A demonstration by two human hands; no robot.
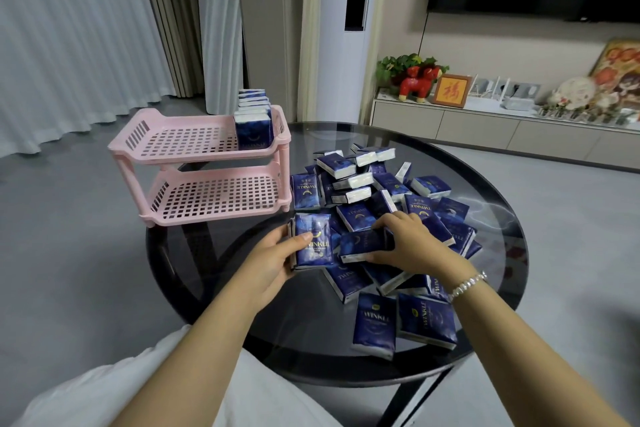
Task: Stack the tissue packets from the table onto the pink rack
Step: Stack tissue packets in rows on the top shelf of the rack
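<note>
A heap of dark blue tissue packets [384, 204] covers the middle of a round glass table [491, 184]. My left hand [273, 260] holds a small upright bundle of packets [313, 241], thumb across the front one. My right hand [412, 243] grips another packet [360, 246] lying on the heap, just right of the bundle. The pink two-tier rack [194, 170] stands at the table's left edge. Several packets [252, 121] stand in a row at the right end of its top shelf; the bottom shelf holds nothing.
Two loose packets [374, 326] lie near the table's front edge. Curtains hang behind the rack, and a white floor-standing unit [353, 62] rises behind the table. A low cabinet [485, 125] with ornaments runs along the right wall.
</note>
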